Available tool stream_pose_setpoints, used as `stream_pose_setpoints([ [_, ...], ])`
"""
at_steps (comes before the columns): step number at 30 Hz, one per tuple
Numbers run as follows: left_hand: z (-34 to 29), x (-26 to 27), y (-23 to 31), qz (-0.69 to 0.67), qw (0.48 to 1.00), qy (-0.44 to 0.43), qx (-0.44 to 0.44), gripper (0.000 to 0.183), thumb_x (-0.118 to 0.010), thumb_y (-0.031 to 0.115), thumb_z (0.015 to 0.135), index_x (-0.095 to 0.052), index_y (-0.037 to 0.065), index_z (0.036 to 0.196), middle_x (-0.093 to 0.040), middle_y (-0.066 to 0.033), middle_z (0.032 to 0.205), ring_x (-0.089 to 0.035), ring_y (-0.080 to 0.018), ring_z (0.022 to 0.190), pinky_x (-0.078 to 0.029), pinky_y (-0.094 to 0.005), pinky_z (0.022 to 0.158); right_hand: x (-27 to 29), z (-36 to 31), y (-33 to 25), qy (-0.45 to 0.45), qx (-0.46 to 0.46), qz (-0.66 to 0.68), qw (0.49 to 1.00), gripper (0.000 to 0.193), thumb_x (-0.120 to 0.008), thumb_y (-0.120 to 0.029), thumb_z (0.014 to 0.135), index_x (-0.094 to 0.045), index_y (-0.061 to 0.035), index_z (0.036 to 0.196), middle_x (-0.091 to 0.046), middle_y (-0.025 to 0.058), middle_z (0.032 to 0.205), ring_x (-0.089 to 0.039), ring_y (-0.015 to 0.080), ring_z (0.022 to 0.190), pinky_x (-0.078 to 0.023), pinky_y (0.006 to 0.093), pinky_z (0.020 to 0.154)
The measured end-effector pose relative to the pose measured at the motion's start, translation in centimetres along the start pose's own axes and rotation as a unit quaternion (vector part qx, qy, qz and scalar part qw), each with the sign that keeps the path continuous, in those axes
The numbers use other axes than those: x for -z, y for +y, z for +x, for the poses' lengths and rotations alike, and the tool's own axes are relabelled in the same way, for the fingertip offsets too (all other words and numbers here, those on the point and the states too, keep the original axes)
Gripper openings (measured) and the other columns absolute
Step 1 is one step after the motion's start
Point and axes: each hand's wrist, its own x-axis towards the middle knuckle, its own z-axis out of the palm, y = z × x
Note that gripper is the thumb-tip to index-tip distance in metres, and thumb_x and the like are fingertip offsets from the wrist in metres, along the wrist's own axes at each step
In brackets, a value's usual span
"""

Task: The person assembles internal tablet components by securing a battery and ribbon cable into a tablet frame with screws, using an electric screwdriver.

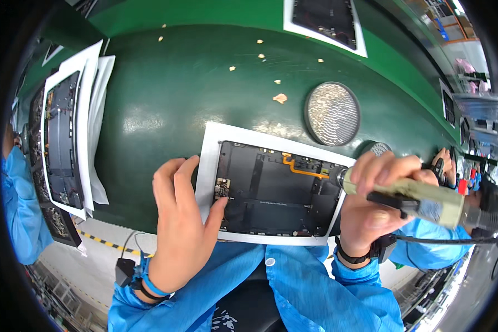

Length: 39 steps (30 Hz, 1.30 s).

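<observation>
An opened tablet (271,193), dark inside, lies face up on a white foam sheet (218,133) at the near edge of the table. An orange flex cable (301,171) runs along its upper right part. My left hand (185,221) rests at the left side, thumb on the tablet near a small circuit board (222,187), the other fingers bent by the sheet's edge. My right hand (373,205) is closed around a pale green electric screwdriver (426,199). The driver lies slanted, its nose over the tablet's right edge near the cable's end; its tip cannot be made out.
A round dish of small screws (332,113) stands behind the tablet, with a smaller dish (377,148) partly behind my right hand. Crumb-like bits (280,98) dot the green table (166,83). More tablets (63,141) stand at left and another tablet (323,19) lies at the back. Co-workers sit on both sides.
</observation>
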Motion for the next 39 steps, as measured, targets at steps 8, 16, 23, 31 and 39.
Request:
stream_pose_setpoints([
  [8, 0.5, -1.1, 0.0, -0.106, 0.988, -0.002, 0.114, 0.045, -0.080, -0.008, 0.084, -0.062, -0.005, 0.126, -0.075, -0.0134, 0.080, -0.073, -0.0193, 0.071, -0.056, -0.0305, 0.066, 6.4, -8.1, -7.7, -0.113, -0.311, -0.534, 0.778, 0.043, -0.066, -0.015, 0.102, -0.050, 0.0113, 0.131, -0.055, 0.0280, 0.121, -0.062, 0.0380, 0.099, -0.051, 0.0469, 0.090],
  [16, -0.7, 0.9, -0.9, -0.234, 0.962, -0.093, 0.102, 0.041, -0.069, -0.010, 0.093, -0.060, -0.005, 0.132, -0.072, -0.0101, 0.113, -0.069, -0.0154, 0.104, -0.055, -0.0303, 0.092, 6.5, -8.6, -6.3, -0.064, -0.411, -0.406, 0.814, 0.031, -0.068, -0.021, 0.104, -0.060, 0.0049, 0.117, -0.061, 0.0098, 0.072, -0.058, 0.0245, 0.061, -0.050, 0.0390, 0.063],
  [23, 2.1, 5.8, -0.4, -0.364, 0.931, -0.008, 0.017, 0.039, -0.069, -0.009, 0.097, -0.059, -0.004, 0.134, -0.070, -0.0072, 0.116, -0.065, -0.0122, 0.109, -0.054, -0.0309, 0.097, 3.8, -2.6, -7.0, -0.039, -0.267, -0.313, 0.911, 0.018, -0.054, -0.017, 0.110, -0.059, 0.0001, 0.108, -0.051, 0.0118, 0.096, -0.049, 0.0212, 0.090, -0.044, 0.0333, 0.086],
  [31, 5.6, 5.9, -5.1, -0.119, 0.924, 0.362, -0.042, 0.028, -0.064, 0.000, 0.101, -0.054, -0.003, 0.128, -0.057, -0.0142, 0.116, -0.061, -0.0203, 0.102, -0.055, -0.0329, 0.088, -10.5, 14.7, 9.7, 0.013, -0.283, -0.039, 0.958, 0.026, -0.050, -0.026, 0.113, -0.059, -0.0059, 0.100, -0.051, -0.0023, 0.087, -0.043, 0.0072, 0.083, -0.040, 0.0279, 0.073],
  [39, 2.0, 0.5, -5.9, -0.080, 0.976, 0.152, -0.135, 0.030, -0.073, -0.005, 0.086, -0.061, 0.000, 0.112, -0.059, -0.0186, 0.107, -0.062, -0.0360, 0.090, -0.051, -0.0439, 0.078, -21.6, 23.5, 26.7, -0.059, -0.341, -0.387, 0.855, 0.056, -0.053, -0.043, 0.105, -0.065, 0.0082, 0.126, -0.068, 0.0311, 0.129, -0.066, 0.0421, 0.122, -0.052, 0.0467, 0.102],
])
